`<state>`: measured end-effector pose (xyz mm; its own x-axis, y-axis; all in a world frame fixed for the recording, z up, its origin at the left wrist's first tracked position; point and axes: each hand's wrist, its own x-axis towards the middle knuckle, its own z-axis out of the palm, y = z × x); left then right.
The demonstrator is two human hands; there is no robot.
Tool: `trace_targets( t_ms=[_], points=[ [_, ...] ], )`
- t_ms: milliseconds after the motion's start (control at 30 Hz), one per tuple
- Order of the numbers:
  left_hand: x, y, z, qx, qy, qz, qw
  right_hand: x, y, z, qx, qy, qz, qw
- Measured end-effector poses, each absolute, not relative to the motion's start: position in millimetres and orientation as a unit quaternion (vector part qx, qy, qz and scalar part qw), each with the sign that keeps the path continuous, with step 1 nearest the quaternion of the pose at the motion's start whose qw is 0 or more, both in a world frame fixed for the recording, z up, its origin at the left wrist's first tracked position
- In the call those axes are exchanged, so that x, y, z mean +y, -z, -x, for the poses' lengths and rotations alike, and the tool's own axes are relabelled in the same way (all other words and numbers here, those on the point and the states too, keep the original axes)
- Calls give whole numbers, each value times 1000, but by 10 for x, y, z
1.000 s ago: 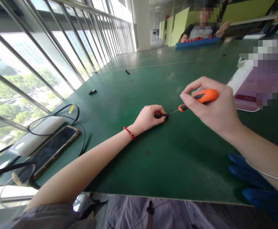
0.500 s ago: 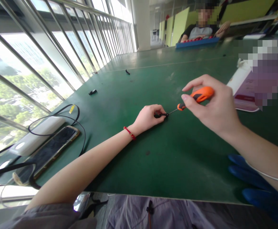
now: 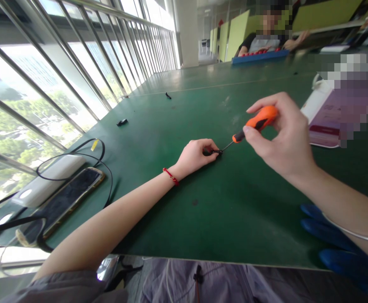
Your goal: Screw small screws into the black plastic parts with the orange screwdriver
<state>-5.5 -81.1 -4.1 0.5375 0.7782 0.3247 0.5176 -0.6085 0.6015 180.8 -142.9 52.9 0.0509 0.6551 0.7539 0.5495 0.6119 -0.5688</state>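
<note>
Pinched a small black part (image 3: pixel 218 151) between the thumb and fingertips of the left hand (image 3: pixel 194 155), with fingers curled together and low on the green table (image 3: pixel 171 219). Held an orange-and-black screwdriver (image 3: pixel 261 119) in the right hand (image 3: pixel 289 141), right of the part and raised above it, with a half-open grip: thumb against the dark front of the handle, forefinger arched over the top and apart from the thumb. Slanted the shaft down to the right end of the part; could not make out the exact seat of the tip. Wore a red bracelet (image 3: pixel 171 176) left of the part and nearer the body.

Had the table's near edge well nearer the body than the part, with green surface in between. Had more surface beyond the part, reaching back to a blue tray (image 3: pixel 261 57) by another person (image 3: pixel 266 42). Saw two black bits (image 3: pixel 122 122) beyond the part and to its left. Saw a phone (image 3: pixel 67 202), a white box (image 3: pixel 53 179) and a looped black cable (image 3: pixel 112 179) far left of the part, toward the railing (image 3: pixel 114 50). Saw a blue glove (image 3: pixel 338 257) right of the part and nearer the body, and a white-and-pink stand (image 3: pixel 324 124) well right of the part.
</note>
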Motion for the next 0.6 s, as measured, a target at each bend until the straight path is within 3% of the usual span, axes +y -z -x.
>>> trace_targets(
  t_ms=[300, 500, 600],
  points=[
    [-796, 56, 61, 375, -292, -850, 225, -1487, -578, -1783, -678, -57, 506, 529],
    [-793, 63, 60, 380, -291, -850, 221, -1436, -535, -1823, -682, -38, 462, 566],
    [-794, 66, 61, 380, -293, -848, 224, -1436, -540, -1830, -679, -57, 492, 543]
  ],
)
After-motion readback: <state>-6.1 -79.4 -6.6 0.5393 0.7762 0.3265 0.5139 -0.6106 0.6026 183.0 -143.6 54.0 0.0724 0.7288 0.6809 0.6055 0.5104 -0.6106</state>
